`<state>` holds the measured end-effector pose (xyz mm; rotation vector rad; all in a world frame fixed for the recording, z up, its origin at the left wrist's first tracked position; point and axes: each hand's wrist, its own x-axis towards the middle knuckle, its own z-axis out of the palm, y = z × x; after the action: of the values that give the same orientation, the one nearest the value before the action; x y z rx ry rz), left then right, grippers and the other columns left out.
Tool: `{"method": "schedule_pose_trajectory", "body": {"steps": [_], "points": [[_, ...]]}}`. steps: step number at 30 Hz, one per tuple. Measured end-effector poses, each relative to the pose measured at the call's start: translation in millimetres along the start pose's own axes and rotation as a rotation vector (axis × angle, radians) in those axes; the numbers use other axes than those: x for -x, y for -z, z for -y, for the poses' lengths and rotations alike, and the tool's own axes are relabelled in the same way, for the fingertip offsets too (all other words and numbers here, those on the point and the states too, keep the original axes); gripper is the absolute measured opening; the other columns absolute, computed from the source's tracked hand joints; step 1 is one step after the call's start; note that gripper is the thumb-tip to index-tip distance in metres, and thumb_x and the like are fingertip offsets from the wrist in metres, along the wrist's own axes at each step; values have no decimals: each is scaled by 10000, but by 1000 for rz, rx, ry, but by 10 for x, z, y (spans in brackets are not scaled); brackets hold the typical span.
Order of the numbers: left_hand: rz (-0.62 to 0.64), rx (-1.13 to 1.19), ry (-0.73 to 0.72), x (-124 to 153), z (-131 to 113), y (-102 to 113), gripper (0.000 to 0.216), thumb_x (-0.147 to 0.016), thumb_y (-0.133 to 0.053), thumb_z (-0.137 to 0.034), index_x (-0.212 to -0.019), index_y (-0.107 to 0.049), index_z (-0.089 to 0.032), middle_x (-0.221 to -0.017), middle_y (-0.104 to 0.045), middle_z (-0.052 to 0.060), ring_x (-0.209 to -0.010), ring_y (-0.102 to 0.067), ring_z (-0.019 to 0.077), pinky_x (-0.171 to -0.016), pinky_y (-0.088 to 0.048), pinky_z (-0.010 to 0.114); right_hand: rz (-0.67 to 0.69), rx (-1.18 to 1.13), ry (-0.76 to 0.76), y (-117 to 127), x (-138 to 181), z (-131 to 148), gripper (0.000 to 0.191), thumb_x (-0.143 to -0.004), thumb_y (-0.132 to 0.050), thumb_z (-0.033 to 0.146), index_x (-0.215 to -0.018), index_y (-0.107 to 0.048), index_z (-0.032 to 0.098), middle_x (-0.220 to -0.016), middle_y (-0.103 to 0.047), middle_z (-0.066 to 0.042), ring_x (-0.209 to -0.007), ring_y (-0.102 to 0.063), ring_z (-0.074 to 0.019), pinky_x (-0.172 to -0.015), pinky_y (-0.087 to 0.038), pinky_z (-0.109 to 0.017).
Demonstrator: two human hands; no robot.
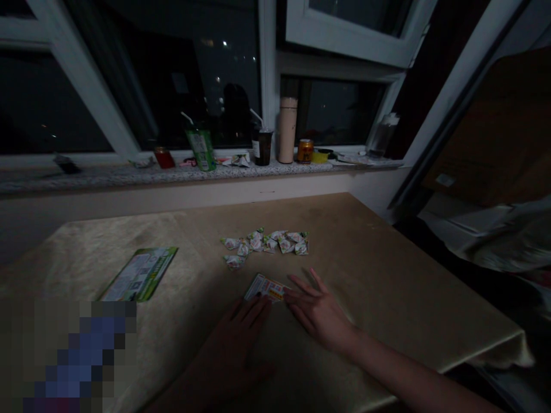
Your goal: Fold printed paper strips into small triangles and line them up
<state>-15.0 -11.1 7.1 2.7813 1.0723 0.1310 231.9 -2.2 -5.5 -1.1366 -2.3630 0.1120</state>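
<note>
A small printed card or packet (270, 287) lies flat on the table in front of me; its exact kind is hard to make out in the dim light. My left hand (241, 332) rests over its near left edge with the fingers stretched out. At its right edge, the fingertips of my right hand (317, 312) touch or nearly touch it, spread apart. Just beyond lie several small wrapped candies (257, 241) in white and green twists, in a loose row. To the left is a flat green and white printed bag (140, 274).
A gold-brown cloth covers the table (387, 275). Along the windowsill (232, 174) stand a green cup (201, 149), a dark drink cup (262, 148), a pink thermos (287, 131), an orange can (305, 151) and a clear bottle (383, 136). The lower left corner is pixelated.
</note>
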Motion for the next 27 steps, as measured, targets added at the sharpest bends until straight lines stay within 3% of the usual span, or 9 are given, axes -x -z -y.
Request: {"method": "schedule_pose_trajectory", "body": {"steps": [11,19,27], "points": [[-19,6,0,16,1,-3,888,-777,-602,-544,-1480,-211,-167,-1507,-283,112,-1353,-293,314,-1102,-238,490,-58,46,5,-39,33,-29,277,-959,-418,217,-1121,-643,221,-1156,-674,-18,-1271,-461,-202,-1148,-148,-529],[-11,25,-2,6,-20,20,866,-796,-580,-566,-1477,-222,-169,-1500,-299,112,-1344,-310,321,-1099,-245,496,-100,192,108,-50,22,9,266,-921,-466,194,-1118,-640,160,-1133,-681,-71,-1218,-514,-216,-1127,-233,-506],[-27,17,-45,21,59,-4,738,-875,-535,-405,-1489,-174,-213,-1519,-268,63,-1373,-257,272,-1130,-186,474,-28,57,-12,45,7,3,276,-922,-488,254,-1154,-620,186,-1193,-651,-55,-1230,-498,-211,-1121,-270,-472]]}}
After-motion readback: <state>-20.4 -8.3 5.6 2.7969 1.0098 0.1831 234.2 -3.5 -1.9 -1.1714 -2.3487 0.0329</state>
